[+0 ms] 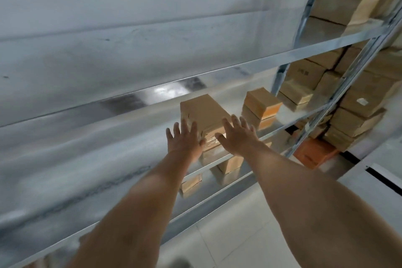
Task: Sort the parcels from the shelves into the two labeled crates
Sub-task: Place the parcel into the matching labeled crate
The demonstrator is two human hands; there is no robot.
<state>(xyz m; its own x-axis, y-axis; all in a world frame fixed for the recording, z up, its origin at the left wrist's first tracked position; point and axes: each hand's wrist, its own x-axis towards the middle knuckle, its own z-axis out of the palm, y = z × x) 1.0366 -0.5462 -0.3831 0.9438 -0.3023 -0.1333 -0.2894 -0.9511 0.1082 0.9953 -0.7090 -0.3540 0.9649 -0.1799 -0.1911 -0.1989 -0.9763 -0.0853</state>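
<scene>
While the metal shelf (134, 115) takes up most of the view, a brown parcel (202, 111) sits on it near the front edge, with the left hand (185, 137) and right hand (239, 135) on either side, each grip spread, fingers straight.

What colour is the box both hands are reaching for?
Plain brown cardboard box, seen in the head view.

My arms are bare from the elbows down, no sleeves showing. My left hand (183, 137) and right hand (238, 135) wear no gloves, rings or watch.
</scene>
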